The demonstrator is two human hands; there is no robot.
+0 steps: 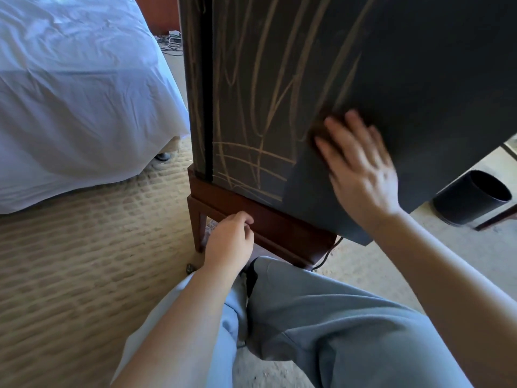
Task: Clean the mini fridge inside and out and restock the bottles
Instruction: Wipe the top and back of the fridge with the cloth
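Observation:
The black mini fridge [419, 65] stands on a low red-brown wooden stand [274, 219]. Its side panel [251, 93] is covered with tan streaks, and the part right of my hand looks wiped dark. My right hand [361, 166] lies flat with spread fingers on a brown cloth [317, 127], pressing it against the fridge's side. The hand is blurred. My left hand [229, 239] is loosely curled against the front rail of the stand. No bottles are in view.
A bed with white sheets [78, 93] fills the left. Beige patterned carpet [70, 261] covers the floor. A black round bin [472, 197] stands at the right behind the fridge. A cable [327, 256] trails from under the stand. My knees in light blue trousers are at the bottom.

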